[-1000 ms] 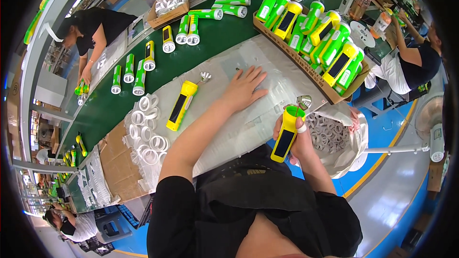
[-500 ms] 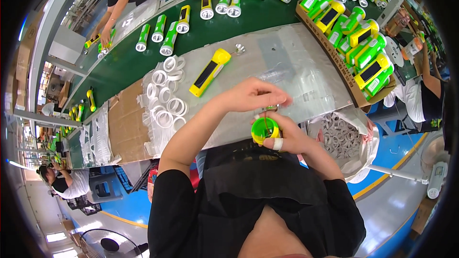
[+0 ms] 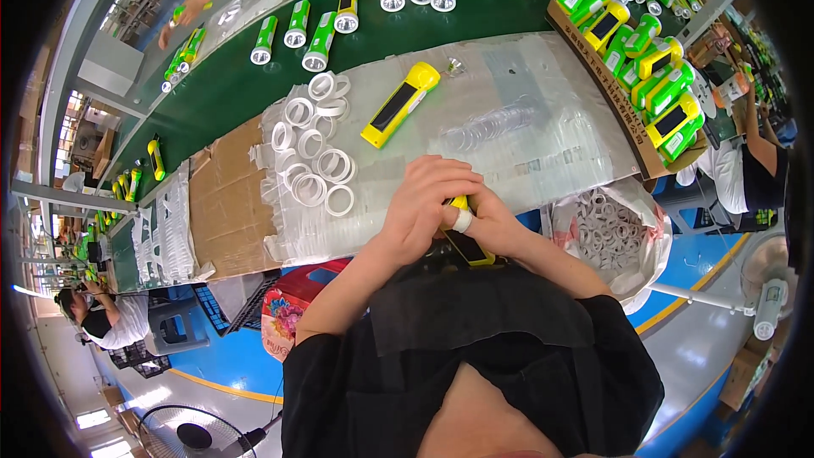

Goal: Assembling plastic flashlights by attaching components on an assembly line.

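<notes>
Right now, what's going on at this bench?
A person has both hands on a yellow flashlight close to their body: the right hand grips it, and the left hand covers its upper end, hiding what's there. A second yellow flashlight lies on the plastic-covered surface, a small reflector by its head. White rings sit left; a cardboard box full of flashlights stands right.

Flashlights (image 3: 319,42) lining a green bench (image 3: 225,85) show a workshop.
</notes>
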`<state>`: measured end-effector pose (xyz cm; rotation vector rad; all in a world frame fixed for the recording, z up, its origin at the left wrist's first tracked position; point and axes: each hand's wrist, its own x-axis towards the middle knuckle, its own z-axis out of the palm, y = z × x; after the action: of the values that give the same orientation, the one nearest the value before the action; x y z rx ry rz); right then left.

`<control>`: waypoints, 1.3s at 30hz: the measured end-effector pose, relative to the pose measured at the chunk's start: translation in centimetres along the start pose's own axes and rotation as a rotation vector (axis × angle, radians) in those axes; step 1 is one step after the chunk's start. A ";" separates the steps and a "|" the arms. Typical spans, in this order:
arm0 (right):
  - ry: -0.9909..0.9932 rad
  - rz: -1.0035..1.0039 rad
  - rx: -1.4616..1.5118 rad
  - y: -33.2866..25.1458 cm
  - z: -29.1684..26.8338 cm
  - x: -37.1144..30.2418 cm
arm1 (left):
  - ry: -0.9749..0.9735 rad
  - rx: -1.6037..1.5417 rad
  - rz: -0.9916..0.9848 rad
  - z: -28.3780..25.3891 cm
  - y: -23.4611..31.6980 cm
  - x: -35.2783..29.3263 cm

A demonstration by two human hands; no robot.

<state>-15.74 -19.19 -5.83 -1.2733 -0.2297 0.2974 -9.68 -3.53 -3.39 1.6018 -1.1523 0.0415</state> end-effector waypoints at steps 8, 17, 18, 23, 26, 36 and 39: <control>0.208 -0.059 0.270 0.0 -1.7 -0.4 | 0.208 -0.024 -0.260 0.6 -3.1 1.5; 0.261 -0.039 0.242 -0.6 -3.7 -2.0 | -0.030 0.448 -0.260 0.0 -9.8 1.1; 0.247 -0.031 0.239 -0.6 -3.7 -1.9 | -0.024 0.434 -0.254 -0.1 -9.8 1.1; 0.203 0.009 0.217 -0.7 -3.6 -1.1 | 0.052 0.162 -0.304 -0.4 -4.4 1.0; 0.161 0.014 0.179 -1.1 -2.5 -0.3 | 0.002 0.159 -0.164 -0.2 -1.1 0.4; -0.062 0.052 0.109 -0.2 0.0 1.6 | 0.112 0.185 -0.070 -0.8 -0.5 -2.8; -0.111 0.108 0.092 -0.3 0.6 2.1 | 0.220 0.121 -0.109 -0.3 -0.7 -3.3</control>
<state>-13.94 -17.98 -5.33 -1.1815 -0.2394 0.4667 -10.77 -1.20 -5.68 1.7178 -0.9058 0.2149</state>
